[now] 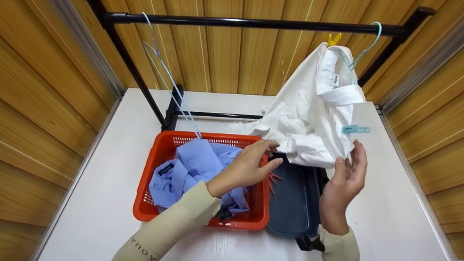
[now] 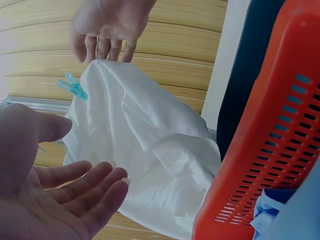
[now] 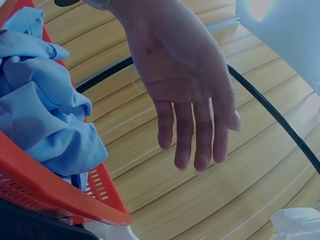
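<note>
A white shirt (image 1: pixel 308 119) with a collar and label hangs from a teal hanger (image 1: pixel 375 40) on the black rail. A yellow clothespin (image 1: pixel 334 39) clips its top, and a teal clothespin (image 1: pixel 356 129) sits at its right edge. My left hand (image 1: pixel 246 165) is held over the red basket's right side, its fingers loosely bent and empty, just left of the shirt. At the shirt's lower right edge is my right hand (image 1: pixel 346 181), fingers extended; in the left wrist view that hand (image 2: pixel 112 27) has its fingertips against the cloth (image 2: pixel 135 130). Nothing is gripped by either hand.
A red basket (image 1: pixel 145 188) holds a crumpled blue shirt (image 1: pixel 197 159). Beside it lies a dark blue tray (image 1: pixel 293 203), with red clothespins (image 1: pixel 273 178) at the basket's edge. A light blue hanger (image 1: pixel 170 76) hangs on the black rail (image 1: pixel 246 23). Wood panels surround the white table.
</note>
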A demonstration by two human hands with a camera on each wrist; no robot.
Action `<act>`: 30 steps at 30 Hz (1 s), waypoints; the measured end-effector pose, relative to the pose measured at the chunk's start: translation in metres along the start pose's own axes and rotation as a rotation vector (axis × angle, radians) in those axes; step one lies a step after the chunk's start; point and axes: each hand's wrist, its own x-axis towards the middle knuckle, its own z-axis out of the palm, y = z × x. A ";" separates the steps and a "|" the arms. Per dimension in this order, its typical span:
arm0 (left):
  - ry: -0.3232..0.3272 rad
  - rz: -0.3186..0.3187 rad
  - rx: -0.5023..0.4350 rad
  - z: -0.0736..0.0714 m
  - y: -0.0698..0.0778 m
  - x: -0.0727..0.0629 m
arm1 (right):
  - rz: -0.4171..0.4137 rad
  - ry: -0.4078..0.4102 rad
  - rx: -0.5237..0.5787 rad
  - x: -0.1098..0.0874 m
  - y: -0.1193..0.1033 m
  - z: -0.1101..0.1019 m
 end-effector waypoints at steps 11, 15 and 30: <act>0.029 0.023 -0.025 0.006 0.003 0.014 | 0.024 -0.084 0.003 -0.010 0.006 0.003; 0.018 -0.019 -0.022 0.006 0.007 0.018 | 0.012 -0.139 0.009 -0.015 0.009 0.004; -0.016 -0.100 -0.060 0.011 0.018 0.034 | 0.020 -0.270 -0.096 -0.030 0.014 0.013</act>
